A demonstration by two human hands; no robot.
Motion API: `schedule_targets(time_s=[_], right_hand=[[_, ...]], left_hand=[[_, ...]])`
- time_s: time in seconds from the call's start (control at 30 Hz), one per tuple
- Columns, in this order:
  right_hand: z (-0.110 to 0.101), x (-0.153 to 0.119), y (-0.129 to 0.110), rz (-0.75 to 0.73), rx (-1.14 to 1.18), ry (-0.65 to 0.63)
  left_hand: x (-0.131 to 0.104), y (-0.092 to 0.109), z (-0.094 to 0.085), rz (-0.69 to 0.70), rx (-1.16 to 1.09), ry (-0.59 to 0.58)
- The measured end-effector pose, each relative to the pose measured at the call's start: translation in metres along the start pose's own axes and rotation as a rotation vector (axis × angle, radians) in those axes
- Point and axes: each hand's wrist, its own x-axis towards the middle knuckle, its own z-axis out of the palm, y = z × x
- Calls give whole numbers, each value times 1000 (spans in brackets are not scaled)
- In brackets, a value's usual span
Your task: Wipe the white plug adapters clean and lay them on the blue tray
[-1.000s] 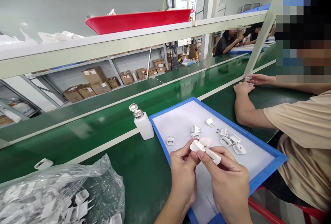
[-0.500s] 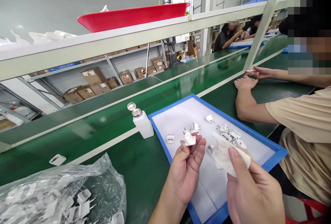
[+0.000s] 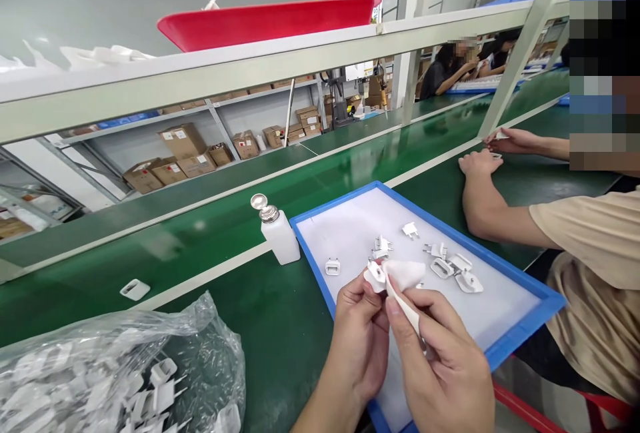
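My left hand (image 3: pixel 357 333) pinches a white plug adapter (image 3: pixel 375 276) between thumb and fingers, above the near part of a blue-rimmed tray (image 3: pixel 313 263). A folded white cloth (image 3: pixel 407 276) is gripped in my right hand (image 3: pixel 440 353), and its edge touches the adapter's side. Both hands are close together. Behind them, several white plug adapters (image 3: pixel 443 268) lie loose on the tray's white surface, some with their pins showing. One more adapter (image 3: pixel 333 266) lies by the tray's left side.
A white pump bottle (image 3: pixel 280 236) with a metal top stands left of the tray. At lower left, a clear plastic bag (image 3: pixel 210 333) holds many white plug pieces; a single piece (image 3: pixel 135 289) lies behind it. A co-worker's arm (image 3: pixel 480 200) rests on the bench at right.
My right hand has moved left with the cloth, bringing it against the adapter in my left hand. The adapter has been turned, and its pins no longer point up in view.
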Motion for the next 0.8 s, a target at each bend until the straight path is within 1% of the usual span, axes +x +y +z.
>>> schedule_targets(time_s=[0.07, 0.1, 0.13, 0.2, 0.27, 0.3, 0.37, 0.43, 0.5, 0.57, 0.63, 0.7, 0.77, 0.8], right_hand=[[-8, -2, 0, 73, 120, -121], [-12, -3, 1, 126, 182, -132], [-16, -4, 3, 189, 240, -94], [-23, -3, 7, 327, 345, 66], [-29, 1, 9, 452, 430, 225], [-31, 4, 10, 502, 455, 270], [-35, 10, 12, 561, 460, 311], [-39, 15, 15, 563, 410, 283], [-43, 17, 20, 510, 322, 227], [-46, 17, 21, 405, 181, 199], [-47, 15, 16, 249, -13, 195], [-44, 12, 6, 69, -208, 234], [-37, 8, -3, -113, -351, 273], [-34, 6, -6, -196, -395, 274]], left_hand=[[2, 4, 0, -75, -69, 30], [3, 6, 1, -108, -103, 38], [4, 7, 0, -127, -132, 46], [5, 9, -1, -136, -173, 45], [5, 11, -2, -144, -192, -7], [4, 11, -3, -151, -196, -48], [3, 12, -4, -153, -181, -126], [1, 11, -4, -106, -98, -170], [1, 9, -4, -22, 49, -203], [2, 4, -4, 89, 202, -225], [3, 0, -5, 207, 352, -217], [5, -2, -6, 319, 485, -196], [4, -2, -6, 410, 579, -178], [4, -1, -5, 447, 610, -168]])
